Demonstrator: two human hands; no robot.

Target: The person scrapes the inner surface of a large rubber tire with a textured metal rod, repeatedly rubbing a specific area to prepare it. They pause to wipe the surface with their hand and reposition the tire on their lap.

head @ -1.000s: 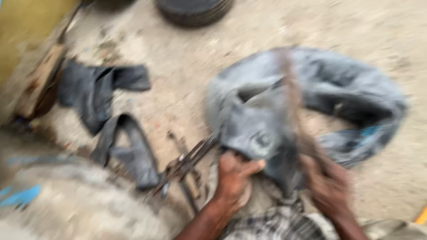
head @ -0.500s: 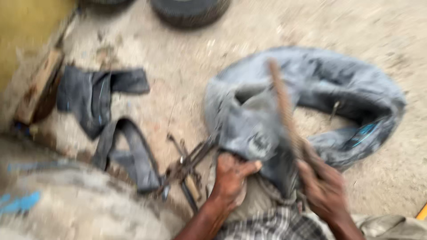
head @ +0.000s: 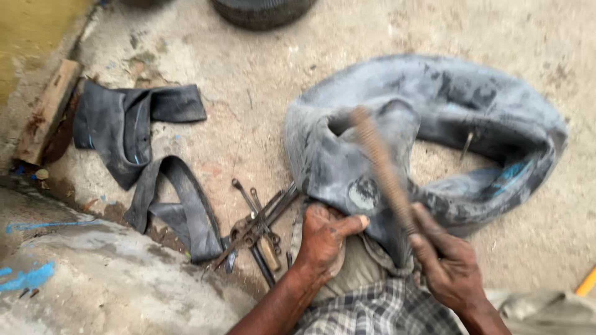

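Several things lie on the concrete floor (head: 261,93), noted left to right. Far left: a wooden block (head: 46,110) along the wall's foot. Next to it, cut scraps of black rubber tube (head: 133,127), one folded, one a curved strip running toward the near side. Near centre: a heap of hand tools (head: 261,226), spanners and rods crossed over each other, touching the strip's end. Far, top centre: the edge of a tyre (head: 264,9).

Left hand (head: 324,239): fingers clenched on a fold of the grey inner tube (head: 434,133), pinning it over the person's knee, thumb out to the right. Just beside the thumb sits a pale round patch area (head: 363,193) on the rubber.

Right hand (head: 448,263): fingers closed around the near end of a long ridged rasp-like tool (head: 382,167), blurred, slanting up and left across the tube. The tube's large loop sprawls to the right, flattened, valve stem (head: 467,144) showing inside the ring.

Progress, as a judgement: tube is out and deflated, the spot picked and held; scuffing looks under way, patching not yet done. No patch piece or glue is visible.

Against the earlier frames: the tool's tip has swung left and lower across the fold, a stroke in motion; the left hand's grip and the tube's place are unchanged. The view is a touch sharper.
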